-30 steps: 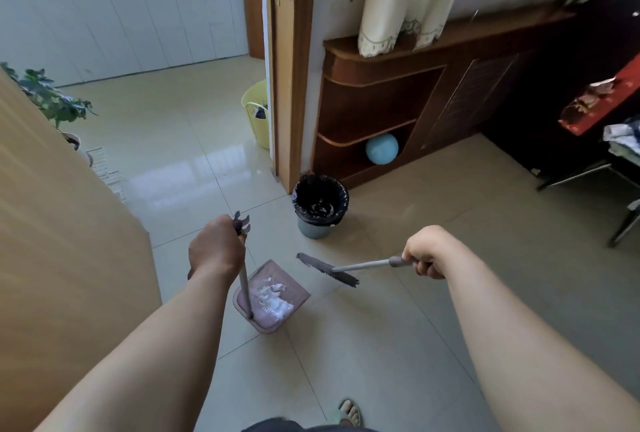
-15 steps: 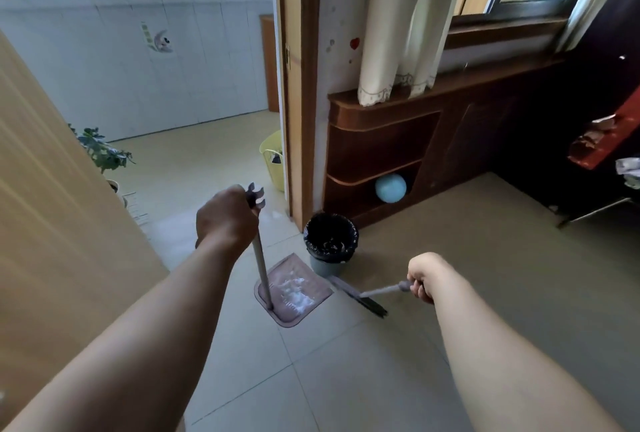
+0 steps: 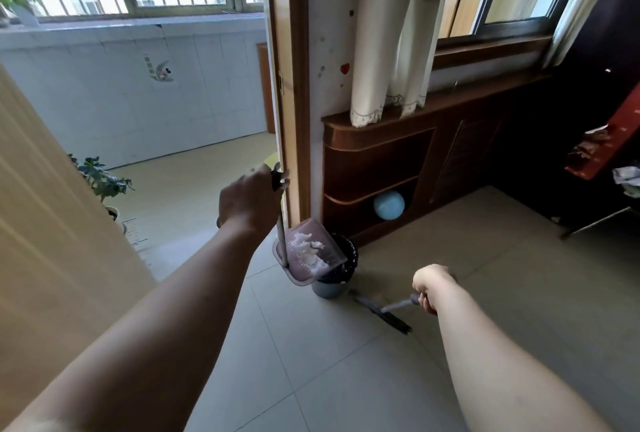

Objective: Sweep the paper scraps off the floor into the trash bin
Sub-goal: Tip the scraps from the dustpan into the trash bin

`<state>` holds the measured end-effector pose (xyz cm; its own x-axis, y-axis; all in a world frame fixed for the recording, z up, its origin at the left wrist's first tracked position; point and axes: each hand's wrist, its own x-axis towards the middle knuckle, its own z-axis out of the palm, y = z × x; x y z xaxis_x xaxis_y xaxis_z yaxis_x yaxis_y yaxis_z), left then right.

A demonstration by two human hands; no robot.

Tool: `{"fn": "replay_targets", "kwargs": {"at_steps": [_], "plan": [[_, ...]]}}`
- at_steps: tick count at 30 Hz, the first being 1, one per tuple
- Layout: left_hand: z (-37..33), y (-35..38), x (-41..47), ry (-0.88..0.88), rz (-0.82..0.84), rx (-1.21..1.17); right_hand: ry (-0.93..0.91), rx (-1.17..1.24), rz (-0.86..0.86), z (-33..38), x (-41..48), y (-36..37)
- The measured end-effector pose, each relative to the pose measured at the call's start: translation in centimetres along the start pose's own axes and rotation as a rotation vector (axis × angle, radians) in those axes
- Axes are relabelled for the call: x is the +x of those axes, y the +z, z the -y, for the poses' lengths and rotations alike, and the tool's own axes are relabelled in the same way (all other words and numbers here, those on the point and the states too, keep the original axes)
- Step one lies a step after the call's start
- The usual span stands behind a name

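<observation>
Left hand (image 3: 247,204): raised, arm outstretched, fingers curled round dustpan (image 3: 299,270) handle.
Dustpan: hanging below left hand, tilted over bin (image 3: 329,290).
Scraps (image 3: 306,246): white heap in dustpan.
Bin: between the hands.
Right hand (image 3: 433,287): lower, gripping brush (image 3: 384,315) handle.
Brush: bristles on floor, just left of right hand.
Wall sticker (image 3: 161,71): far beyond left hand, unreadable.
</observation>
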<state>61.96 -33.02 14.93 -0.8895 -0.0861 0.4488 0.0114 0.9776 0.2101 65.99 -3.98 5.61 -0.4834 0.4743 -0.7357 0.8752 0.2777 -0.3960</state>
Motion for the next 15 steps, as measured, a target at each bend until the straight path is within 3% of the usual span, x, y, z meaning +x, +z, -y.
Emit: {"fn": "replay_targets", "kwargs": {"at_steps": [8, 15], "plan": [[-3.3, 3.5, 2.0, 0.211, 0.05, 0.048, -0.069, 0.209, -0.116, 0.1, 1.6, -2.6], [-4.8, 6.2, 3.8, 0.301, 0.126, 0.1, -0.103, 0.173, -0.243, 1.9, 1.2, -6.0]]}}
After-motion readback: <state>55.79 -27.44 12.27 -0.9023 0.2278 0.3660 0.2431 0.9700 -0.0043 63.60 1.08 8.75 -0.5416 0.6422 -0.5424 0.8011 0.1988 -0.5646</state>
